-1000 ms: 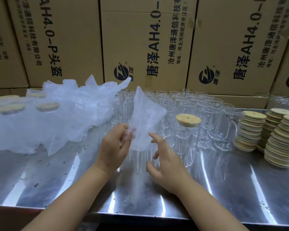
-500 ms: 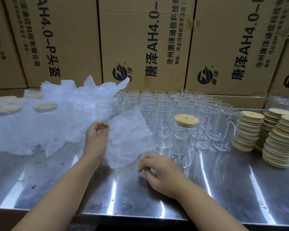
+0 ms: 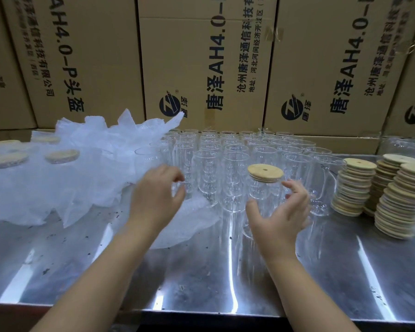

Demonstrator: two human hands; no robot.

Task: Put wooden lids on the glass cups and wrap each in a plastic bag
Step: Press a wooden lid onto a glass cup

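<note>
1. The right grip (image 3: 279,212), a bare hand, is spread in a wide curve around the lidded glass cup (image 3: 264,195). The thumb is at the cup's near left side and the fingers (image 3: 295,188) are off to its right. The hand looks released rather than clamped, and blur keeps me from telling whether the thumb touches the glass.
2. That cup stands upright on the worktop (image 3: 225,279), at the front edge of the cluster of glasses. A round wooden lid (image 3: 265,172) with a small hole sits on its mouth.
3. The left grip (image 3: 157,195) hangs above the worktop with loosely curled fingers, grasping nothing.
4. Under and just right of that hand, a single clear plastic bag (image 3: 189,226) lies flat on the steel, its far edge close to the front glasses.
5. Behind both hands stand rows of bare glass cups (image 3: 228,164), upright and packed close together.
6. To the left is a heap of white plastic (image 3: 58,188), with wooden-lidded tops of wrapped cups (image 3: 62,156) showing through it.
7. To the right, near the last glasses, are several tall stacks of wooden lids (image 3: 355,188).
8. Printed cardboard boxes (image 3: 201,68) form a wall along the back of the worktop.
</note>
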